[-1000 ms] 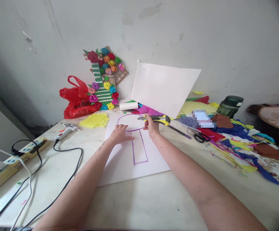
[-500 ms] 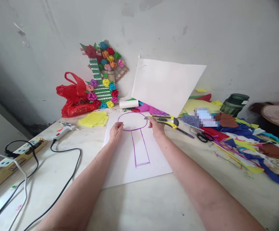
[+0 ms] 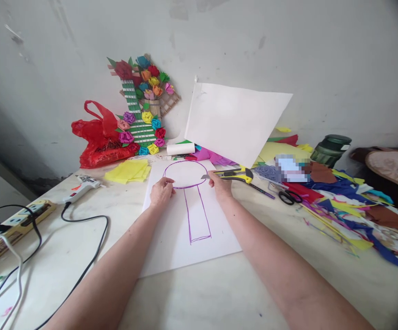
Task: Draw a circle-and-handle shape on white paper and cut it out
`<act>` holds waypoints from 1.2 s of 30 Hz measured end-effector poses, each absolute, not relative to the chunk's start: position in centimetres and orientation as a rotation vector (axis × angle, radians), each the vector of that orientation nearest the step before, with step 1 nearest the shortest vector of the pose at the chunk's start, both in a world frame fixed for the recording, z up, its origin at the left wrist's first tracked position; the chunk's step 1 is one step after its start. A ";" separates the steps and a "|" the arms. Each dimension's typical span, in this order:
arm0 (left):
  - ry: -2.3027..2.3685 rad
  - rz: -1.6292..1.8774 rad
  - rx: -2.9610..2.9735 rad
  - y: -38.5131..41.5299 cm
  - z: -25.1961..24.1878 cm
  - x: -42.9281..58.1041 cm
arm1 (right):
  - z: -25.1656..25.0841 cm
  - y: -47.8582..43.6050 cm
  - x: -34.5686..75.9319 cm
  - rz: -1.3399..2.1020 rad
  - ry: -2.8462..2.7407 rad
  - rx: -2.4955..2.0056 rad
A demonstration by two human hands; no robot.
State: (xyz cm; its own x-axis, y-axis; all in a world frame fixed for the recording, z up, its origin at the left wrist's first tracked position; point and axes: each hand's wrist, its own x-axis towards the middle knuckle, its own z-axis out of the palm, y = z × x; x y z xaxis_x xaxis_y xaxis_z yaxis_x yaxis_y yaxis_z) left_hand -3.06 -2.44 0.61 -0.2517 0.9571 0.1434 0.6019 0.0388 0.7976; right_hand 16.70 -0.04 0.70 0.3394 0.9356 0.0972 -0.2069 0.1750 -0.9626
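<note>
A white board [image 3: 171, 233] lies on the table, with an oval and a long narrow rectangle below it drawn in purple line. My right hand [image 3: 220, 184] grips a yellow and black utility knife [image 3: 240, 174], whose blade is out and points left at the oval's right edge. Whether the blade touches the board I cannot tell. Resting on the board at the oval's lower left is my left hand [image 3: 162, 191], its fingers bent and apart, holding nothing.
Behind stand a white sheet [image 3: 236, 119], a paper-flower piece [image 3: 139, 110] and a red plastic bag [image 3: 97, 137]. Yellow paper [image 3: 128, 171] lies left, near a glue gun [image 3: 84, 189] and power strip [image 3: 16, 229]. On the right are scissors [image 3: 290, 197], fabric scraps [image 3: 350, 197] and a green jar [image 3: 331, 150].
The view has shifted slightly, moving everything a little left. The knife blade has come inward over the oval's right edge, and my left hand sits slightly lower on the board.
</note>
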 end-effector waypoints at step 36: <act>2.092 0.675 1.645 -2.8 2.2 -1.9 | -0.3 -0.2 15.5 0.925 -0.934 -1.155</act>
